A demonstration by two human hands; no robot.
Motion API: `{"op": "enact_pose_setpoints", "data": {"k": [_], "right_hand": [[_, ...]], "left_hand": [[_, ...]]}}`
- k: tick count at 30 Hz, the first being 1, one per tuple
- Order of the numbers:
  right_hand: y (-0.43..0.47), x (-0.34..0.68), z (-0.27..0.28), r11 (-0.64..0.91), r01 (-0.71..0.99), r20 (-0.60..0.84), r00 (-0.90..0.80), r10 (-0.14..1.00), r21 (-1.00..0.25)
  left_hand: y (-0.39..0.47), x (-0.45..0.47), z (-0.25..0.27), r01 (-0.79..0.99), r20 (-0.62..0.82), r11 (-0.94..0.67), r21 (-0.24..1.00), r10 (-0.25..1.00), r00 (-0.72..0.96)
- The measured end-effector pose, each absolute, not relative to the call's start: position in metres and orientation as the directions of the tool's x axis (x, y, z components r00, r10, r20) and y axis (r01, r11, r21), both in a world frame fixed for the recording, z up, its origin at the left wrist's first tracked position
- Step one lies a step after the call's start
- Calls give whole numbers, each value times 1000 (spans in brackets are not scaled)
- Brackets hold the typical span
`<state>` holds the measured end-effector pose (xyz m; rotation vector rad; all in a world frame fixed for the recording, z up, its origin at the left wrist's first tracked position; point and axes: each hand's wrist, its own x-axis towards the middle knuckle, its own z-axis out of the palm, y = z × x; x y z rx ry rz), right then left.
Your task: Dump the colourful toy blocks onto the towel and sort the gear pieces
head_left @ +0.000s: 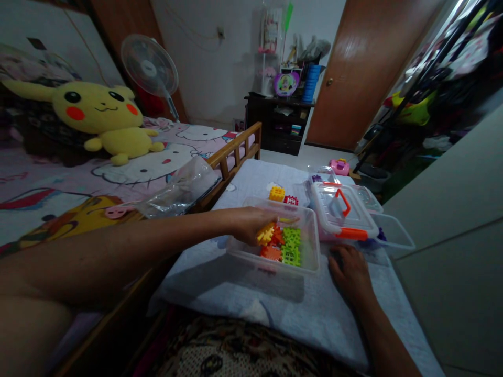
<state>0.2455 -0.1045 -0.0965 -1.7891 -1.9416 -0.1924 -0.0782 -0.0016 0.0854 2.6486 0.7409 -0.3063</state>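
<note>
My left hand (249,224) reaches over a clear plastic box (312,246) and is closed on a yellow toy block (266,234) with notched edges. Inside the box, beside that block, are orange blocks (271,253) and green blocks (291,246) of the same notched sort. My right hand (349,267) rests on the cloth to the right of the box, its fingers loosely bent and apart, with nothing visible in them. A yellow block (277,193) and a red block (291,200) lie just behind the box.
A lidded clear box with an orange handle (346,201) stands right of the open box, with other clear containers (395,230) around it. A pale cloth (251,180) covers the table. Left are a wooden bed rail (236,149), a plastic bag (181,188) and a yellow plush toy (121,141).
</note>
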Motion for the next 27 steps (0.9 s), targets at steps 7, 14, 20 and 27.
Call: {"op": "enact_pose_setpoints", "data": {"k": [7, 14, 20, 27], "right_hand": [[-105, 248, -97, 134, 966, 423, -29, 906, -222], [-104, 250, -99, 128, 966, 413, -25, 910, -223], [-104, 251, -99, 134, 964, 412, -28, 911, -230], [-103, 253, -101, 158, 961, 426, -47, 903, -228]], "left_hand": [[-4, -64, 68, 648, -524, -761, 35, 538, 661], [-3, -58, 51, 627, -530, -779, 32, 518, 671], [-3, -62, 34, 663, -381, -747, -47, 627, 679], [2, -65, 19, 692, -254, -722, 21, 665, 702]]}}
